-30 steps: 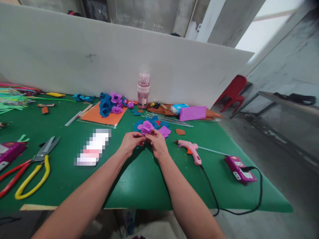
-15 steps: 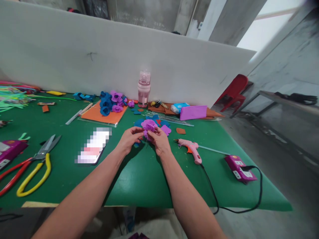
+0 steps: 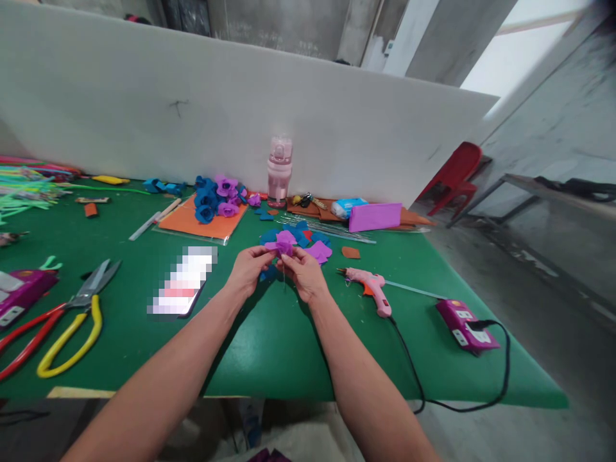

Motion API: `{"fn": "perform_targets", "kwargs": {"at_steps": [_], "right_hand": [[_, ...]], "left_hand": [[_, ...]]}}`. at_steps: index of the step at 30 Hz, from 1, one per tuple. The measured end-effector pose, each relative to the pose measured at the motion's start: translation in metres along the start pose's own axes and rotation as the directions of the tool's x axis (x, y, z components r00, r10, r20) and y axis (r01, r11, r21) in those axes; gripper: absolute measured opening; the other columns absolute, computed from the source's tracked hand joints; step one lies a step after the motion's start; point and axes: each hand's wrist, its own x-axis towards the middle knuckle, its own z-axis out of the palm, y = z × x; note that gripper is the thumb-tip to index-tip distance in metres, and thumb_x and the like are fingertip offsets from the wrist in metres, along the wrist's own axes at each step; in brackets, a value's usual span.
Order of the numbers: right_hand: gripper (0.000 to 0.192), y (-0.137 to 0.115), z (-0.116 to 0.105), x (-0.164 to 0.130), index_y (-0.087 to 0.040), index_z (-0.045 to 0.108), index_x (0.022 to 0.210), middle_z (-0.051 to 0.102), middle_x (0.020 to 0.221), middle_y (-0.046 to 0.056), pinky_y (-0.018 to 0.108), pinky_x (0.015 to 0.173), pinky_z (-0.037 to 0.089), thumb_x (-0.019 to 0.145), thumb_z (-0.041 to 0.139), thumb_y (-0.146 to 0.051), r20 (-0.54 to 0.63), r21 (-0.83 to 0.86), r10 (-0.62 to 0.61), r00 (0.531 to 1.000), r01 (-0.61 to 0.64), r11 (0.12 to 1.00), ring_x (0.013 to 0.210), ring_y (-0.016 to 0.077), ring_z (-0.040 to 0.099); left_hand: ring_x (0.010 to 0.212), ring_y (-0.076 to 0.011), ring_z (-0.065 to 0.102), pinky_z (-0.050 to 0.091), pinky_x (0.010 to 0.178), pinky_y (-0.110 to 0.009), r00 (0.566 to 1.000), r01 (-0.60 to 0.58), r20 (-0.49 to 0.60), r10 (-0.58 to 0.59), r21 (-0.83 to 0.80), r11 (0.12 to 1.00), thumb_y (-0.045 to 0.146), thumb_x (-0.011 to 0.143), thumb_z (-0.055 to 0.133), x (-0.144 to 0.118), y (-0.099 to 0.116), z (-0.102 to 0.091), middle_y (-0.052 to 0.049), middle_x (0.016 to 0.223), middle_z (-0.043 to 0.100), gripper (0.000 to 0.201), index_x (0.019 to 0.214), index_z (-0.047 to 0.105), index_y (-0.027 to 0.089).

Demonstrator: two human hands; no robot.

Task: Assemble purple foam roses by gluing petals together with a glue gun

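Observation:
Between my hands, above the green table, is a purple paper flower (image 3: 283, 243) with a thin stem hanging below it. My left hand (image 3: 249, 271) pinches its left side with thumb and fingertips. On the right side, my right hand (image 3: 303, 273) closes on it near the base, its thumb pressed inward. Just behind the flower lie blue petal pieces (image 3: 293, 231), and a loose purple petal piece (image 3: 319, 252) rests beside my right hand. A pink glue gun (image 3: 370, 285) with a clear glue stick lies to the right.
Scissors (image 3: 81, 314) and a phone (image 3: 183, 282) lie to the left. Finished flowers (image 3: 216, 196) sit on an orange sheet (image 3: 187, 226). At the back stands a pink bottle (image 3: 280, 172) by a white panel (image 3: 231, 102). A corded purple power strip (image 3: 466, 326) sits at right.
The purple flower has turned and tipped between my fingers; its petals look more gathered and its stem hangs more visibly. Both hands keep their hold.

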Motion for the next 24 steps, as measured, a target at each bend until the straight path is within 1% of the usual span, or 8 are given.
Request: {"fn": "perform_targets", "kwargs": {"at_steps": [6, 12, 17, 20, 24], "right_hand": [[0.032, 0.003, 0.001, 0.002, -0.018, 0.060, 0.079, 0.065, 0.067, -0.003, 0.024, 0.068, 0.050, 0.055, 0.077, -0.027, -0.042, -0.014, -0.059, 0.997, 0.059, 0.998, 0.061, 0.0092, 0.061], [0.032, 0.008, 0.001, 0.003, -0.018, 0.058, 0.080, 0.065, 0.068, -0.002, 0.026, 0.068, 0.052, 0.057, 0.076, -0.030, -0.072, -0.057, -0.111, 0.991, 0.107, 0.993, 0.062, 0.0114, 0.063], [0.032, 0.011, 0.001, 0.006, -0.018, 0.057, 0.081, 0.065, 0.068, -0.002, 0.027, 0.068, 0.053, 0.058, 0.075, -0.032, -0.096, -0.087, -0.140, 0.986, 0.132, 0.987, 0.063, 0.0121, 0.064], [0.032, 0.012, 0.001, 0.006, -0.018, 0.057, 0.081, 0.065, 0.067, -0.002, 0.027, 0.067, 0.053, 0.057, 0.075, -0.032, -0.105, -0.084, -0.151, 0.983, 0.142, 0.986, 0.061, 0.0120, 0.064], [0.030, 0.010, 0.003, 0.005, -0.018, 0.058, 0.081, 0.066, 0.069, -0.002, 0.027, 0.068, 0.053, 0.058, 0.074, -0.030, -0.086, -0.074, -0.172, 0.981, 0.166, 0.983, 0.062, 0.0120, 0.064]], "left_hand": [[0.049, -0.0060, 0.044, 0.031, 0.049, -0.021, 1.000, 0.005, -0.003, -0.005, -0.028, 1.000, 0.025, 0.050, 0.078, 0.000, 0.001, 0.001, -0.002, 0.063, 0.064, 0.025, 0.070, 0.071, 0.012], [0.050, -0.0057, 0.046, 0.032, 0.050, -0.021, 0.999, 0.022, 0.032, -0.020, -0.092, 0.995, 0.023, 0.051, 0.078, 0.000, 0.000, 0.002, -0.002, 0.065, 0.065, 0.024, 0.072, 0.071, 0.012], [0.058, -0.0116, 0.057, 0.038, 0.055, -0.023, 0.996, 0.084, 0.048, -0.077, -0.166, 0.982, 0.024, 0.053, 0.075, -0.003, 0.005, 0.002, -0.004, 0.063, 0.065, 0.019, 0.065, 0.068, 0.011], [0.061, -0.0137, 0.059, 0.041, 0.058, -0.025, 0.995, 0.092, 0.059, -0.083, -0.172, 0.981, 0.024, 0.054, 0.074, -0.003, 0.006, 0.002, -0.005, 0.066, 0.066, 0.019, 0.067, 0.068, 0.011], [0.062, -0.0124, 0.059, 0.042, 0.060, -0.025, 0.993, 0.096, 0.086, -0.079, -0.213, 0.972, 0.020, 0.053, 0.077, -0.001, 0.004, 0.000, -0.004, 0.069, 0.067, 0.022, 0.072, 0.069, 0.012]]}}
